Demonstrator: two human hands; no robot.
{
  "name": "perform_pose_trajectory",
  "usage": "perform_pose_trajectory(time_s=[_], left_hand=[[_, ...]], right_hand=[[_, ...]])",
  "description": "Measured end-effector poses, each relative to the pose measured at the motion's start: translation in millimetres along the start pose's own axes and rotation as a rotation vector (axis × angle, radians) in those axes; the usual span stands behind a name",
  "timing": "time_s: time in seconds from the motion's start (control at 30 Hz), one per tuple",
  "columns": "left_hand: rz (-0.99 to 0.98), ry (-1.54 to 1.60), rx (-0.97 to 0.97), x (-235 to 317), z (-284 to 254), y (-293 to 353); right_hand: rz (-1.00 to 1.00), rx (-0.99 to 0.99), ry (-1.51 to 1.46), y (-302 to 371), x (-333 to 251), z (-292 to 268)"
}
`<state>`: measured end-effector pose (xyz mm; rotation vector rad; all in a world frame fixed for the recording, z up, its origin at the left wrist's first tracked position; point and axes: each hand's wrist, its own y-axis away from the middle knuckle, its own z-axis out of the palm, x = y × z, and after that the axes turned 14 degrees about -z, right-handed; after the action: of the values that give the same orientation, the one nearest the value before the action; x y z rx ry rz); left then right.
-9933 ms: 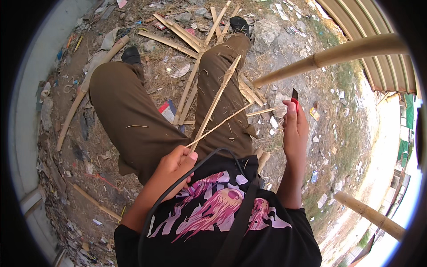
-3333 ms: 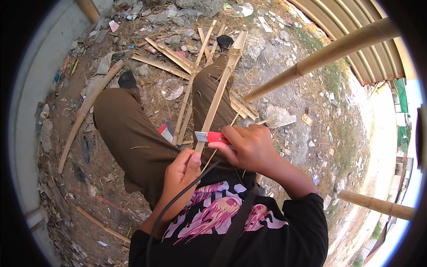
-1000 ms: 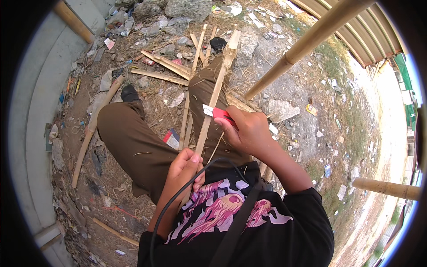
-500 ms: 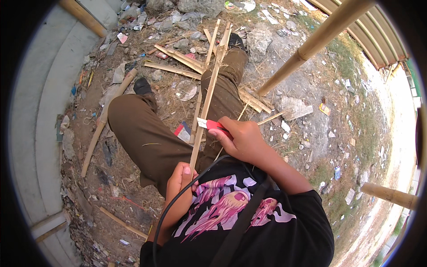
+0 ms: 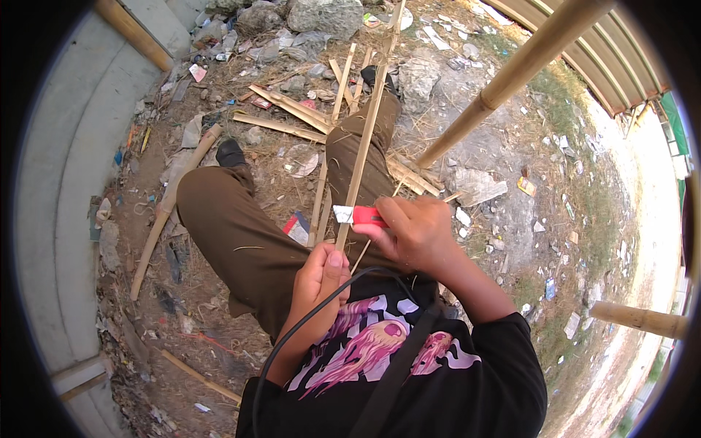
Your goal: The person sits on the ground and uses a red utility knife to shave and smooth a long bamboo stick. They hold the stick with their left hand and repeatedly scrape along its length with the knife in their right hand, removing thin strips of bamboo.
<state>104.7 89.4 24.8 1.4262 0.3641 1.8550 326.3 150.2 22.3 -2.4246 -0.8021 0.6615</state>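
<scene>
A long split bamboo strip (image 5: 369, 139) rises from between my knees and stretches away past my right leg. My left hand (image 5: 321, 277) is closed around its near end, thumb on top. My right hand (image 5: 415, 230) grips a red-handled utility knife (image 5: 365, 216), and the knife's pale, wide blade lies across the strip just beyond my left fingers. How deep the edge sits in the bamboo, I cannot tell. A black cable (image 5: 299, 314) loops in front of my shirt, close to my left wrist.
More split bamboo pieces (image 5: 292, 109) lie beyond my knees, with others (image 5: 412, 174) beside my right leg. A bamboo pole (image 5: 504, 87) slants up at the right. A round bamboo stick (image 5: 169, 201) lies left, near a grey wall (image 5: 66, 182). Litter and rocks (image 5: 325, 16) cover the ground.
My left hand has moved up and to the right with the strip, whose far end now reaches farther away. The knife has shifted slightly right and nearer to my left hand.
</scene>
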Motion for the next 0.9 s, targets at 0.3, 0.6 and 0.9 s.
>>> perform_pose_trajectory(time_s=[0.3,0.6,0.9], left_hand=[[0.106,-0.128,0.086,9.0,8.0,3.2],[0.202,-0.282,0.114,12.3,10.1,5.8],[0.227,-0.236,0.140,16.0,5.4,5.6]], right_hand=[[-0.122,-0.116,-0.070,-4.6,-3.3,-11.8],[-0.282,-0.040,-0.065,2.1,-6.7,-4.1],[-0.263,0.074,0.031,-17.7,0.5,11.2]])
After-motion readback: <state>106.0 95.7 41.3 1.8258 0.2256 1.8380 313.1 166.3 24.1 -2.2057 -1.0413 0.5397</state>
